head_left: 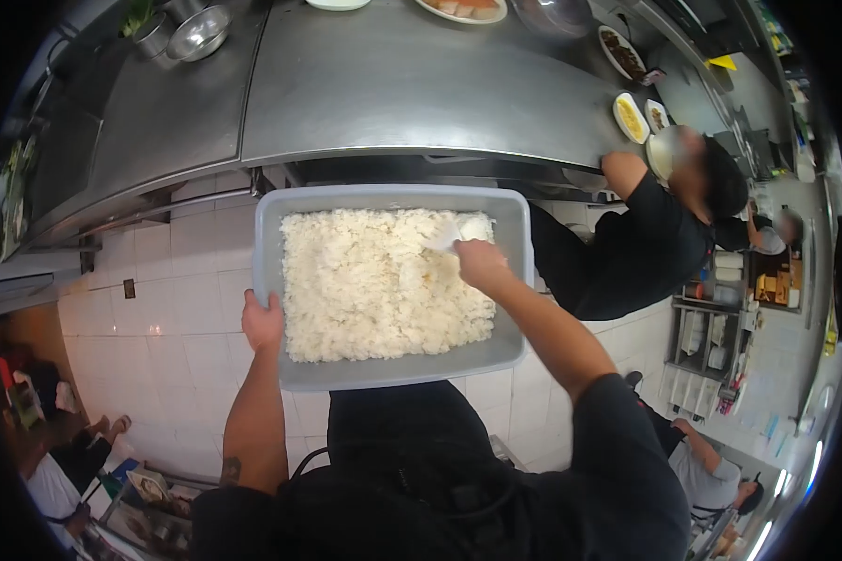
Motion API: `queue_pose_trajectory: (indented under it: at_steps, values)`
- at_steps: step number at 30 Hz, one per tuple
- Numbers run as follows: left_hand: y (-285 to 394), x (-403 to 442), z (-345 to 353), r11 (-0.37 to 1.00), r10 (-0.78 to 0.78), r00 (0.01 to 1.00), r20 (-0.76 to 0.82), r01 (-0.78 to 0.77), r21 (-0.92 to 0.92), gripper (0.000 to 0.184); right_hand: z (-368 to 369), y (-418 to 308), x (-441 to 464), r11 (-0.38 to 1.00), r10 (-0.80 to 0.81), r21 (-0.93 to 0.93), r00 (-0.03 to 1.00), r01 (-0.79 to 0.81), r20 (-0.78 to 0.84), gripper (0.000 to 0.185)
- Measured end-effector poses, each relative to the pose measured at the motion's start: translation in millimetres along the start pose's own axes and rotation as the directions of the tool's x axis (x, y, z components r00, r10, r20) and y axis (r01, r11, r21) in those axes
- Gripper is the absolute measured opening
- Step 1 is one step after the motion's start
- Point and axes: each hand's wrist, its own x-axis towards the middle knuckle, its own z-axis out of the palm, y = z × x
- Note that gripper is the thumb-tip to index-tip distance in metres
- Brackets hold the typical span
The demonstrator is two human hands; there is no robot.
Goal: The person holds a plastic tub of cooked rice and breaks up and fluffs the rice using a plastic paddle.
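A grey plastic tub [393, 376] is held out in front of my body, with a thick layer of white cooked rice [374, 280] inside. My left hand [263, 321] grips the tub's left wall, thumb on the rim and the other fingers mostly hidden. Over the right part of the rice, my right hand [482, 266] is closed round a whitish rice paddle [445, 237]. Its blade touches the rice near the far right corner, beside a pale smooth patch. The paddle's handle is hidden in my fist.
Ahead is a steel counter [384, 89] with metal bowls [199, 34] at left and dishes of food [631, 118] at right. A person in black [617, 248] leans at the counter on my right. Other people are farther off. White tiles [178, 280] cover the floor.
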Motion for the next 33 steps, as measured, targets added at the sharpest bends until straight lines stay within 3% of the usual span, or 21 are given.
queue_pose_trajectory:
  at_steps: [1, 4, 6, 8, 10, 11, 13, 17, 20, 22, 23, 26, 28, 29, 33]
  values:
    - [-2.1, 2.9, 3.8, 1.000, -0.010, 1.000, 0.008, 0.010, 0.000, 0.039, 14.2, -7.8, 17.7, 1.000, -0.014, 0.003, 1.000, 0.014, 0.002, 0.032]
    - [-1.3, 0.6, -3.5, 1.000, -0.025, 0.999, 0.038, 0.025, 0.017, 0.040, 59.9, -28.8, 23.1, 0.980, 0.146, 0.136, 0.989, -0.146, 0.006, 0.039]
    - [12.0, 1.3, -1.5, 1.000, -0.006, 0.999, 0.032, 0.007, -0.018, 0.041, 61.9, -28.5, 14.4, 0.931, 0.176, 0.339, 0.980, -0.134, -0.097, 0.032]
    - [5.1, 0.2, -2.1, 1.000, -0.013, 1.000, 0.027, 0.013, -0.017, 0.042, 67.3, -50.2, 5.6, 0.834, 0.271, 0.512, 0.961, -0.205, -0.058, 0.044]
    - [0.5, -0.9, 0.4, 1.000, 0.008, 1.000, 0.006, -0.008, 0.000, 0.042, 68.7, -57.8, -12.9, 0.782, 0.302, 0.566, 0.953, -0.261, 0.022, 0.046]
    - [-0.6, -0.6, 2.1, 1.000, 0.027, 1.000, -0.016, -0.027, 0.008, 0.042, 69.7, -58.4, -25.8, 0.780, 0.307, 0.567, 0.951, -0.266, 0.024, 0.046]
    - [2.8, -1.5, -1.5, 1.000, 0.009, 1.000, 0.009, -0.009, 0.002, 0.043, 72.7, -46.4, -55.4, 0.832, 0.121, 0.548, 0.992, -0.085, -0.029, 0.046]
    - [4.6, 0.7, -3.7, 1.000, -0.015, 1.000, 0.027, 0.014, 0.023, 0.044, 56.0, -33.9, -101.5, 0.865, 0.043, 0.500, 0.999, -0.025, -0.024, 0.048]
    - [-4.0, 0.8, 2.5, 0.998, 0.023, 1.000, -0.017, -0.024, -0.050, 0.043, 44.6, -45.8, -111.2, 0.941, -0.039, 0.339, 0.991, -0.007, 0.127, 0.042]
    - [-3.2, 0.7, 0.8, 0.999, 0.015, 1.000, -0.003, -0.015, -0.045, 0.043, 64.9, -68.2, -84.9, 0.948, 0.000, 0.319, 0.999, -0.017, 0.052, 0.034]
    - [-2.3, 1.1, -1.3, 0.999, 0.021, 1.000, 0.011, -0.020, -0.032, 0.043, 73.6, -77.8, -65.3, 0.939, 0.012, 0.344, 0.999, -0.026, 0.042, 0.024]
    - [5.9, -0.2, -8.0, 1.000, -0.016, 0.998, 0.056, 0.015, 0.020, 0.045, 123.1, -88.8, -27.5, 0.872, 0.061, 0.486, 0.998, -0.056, 0.004, 0.031]
    - [2.1, -2.7, -5.2, 1.000, -0.012, 0.998, 0.065, 0.012, 0.013, 0.045, 132.5, -95.2, -29.4, 0.629, 0.226, 0.772, 0.971, -0.088, -0.074, 0.045]
    - [4.8, 0.3, -4.3, 1.000, -0.021, 0.998, 0.055, 0.021, -0.007, 0.045, 135.8, -96.3, -36.6, 0.504, 0.274, 0.849, 0.961, -0.159, 0.017, 0.057]
    - [-0.3, 3.9, -0.9, 1.000, -0.001, 0.999, 0.042, 0.001, -0.019, 0.046, 128.4, -64.0, -78.5, 0.617, 0.120, 0.786, 0.990, -0.017, -0.073, 0.059]
